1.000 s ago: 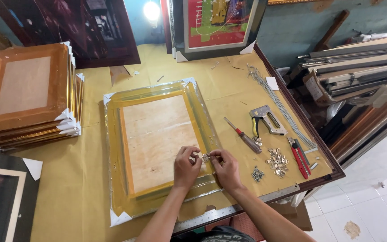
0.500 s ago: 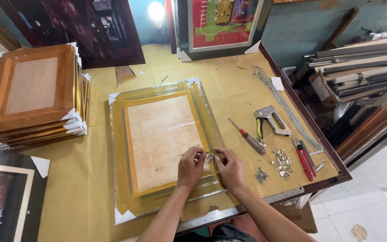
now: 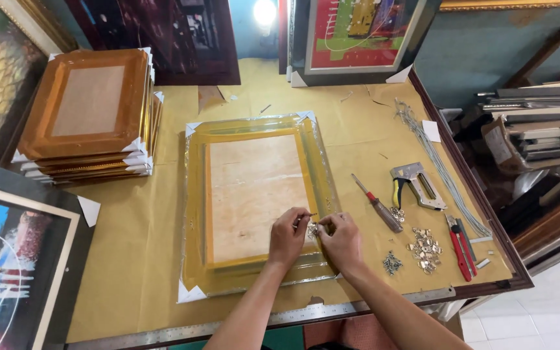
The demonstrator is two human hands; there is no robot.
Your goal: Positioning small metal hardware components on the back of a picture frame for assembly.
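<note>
On the right rail of the wrapped gold frame (image 3: 257, 201) lying face down mid-table, the left hand (image 3: 288, 236) and right hand (image 3: 340, 241) pinch closed on a small metal hanger (image 3: 313, 228), best kept flat and square against that rail.

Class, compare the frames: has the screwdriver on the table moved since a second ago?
No. The screwdriver lies at the same angle between the wrapped frame and the staple gun; only the camera shifted.
</note>
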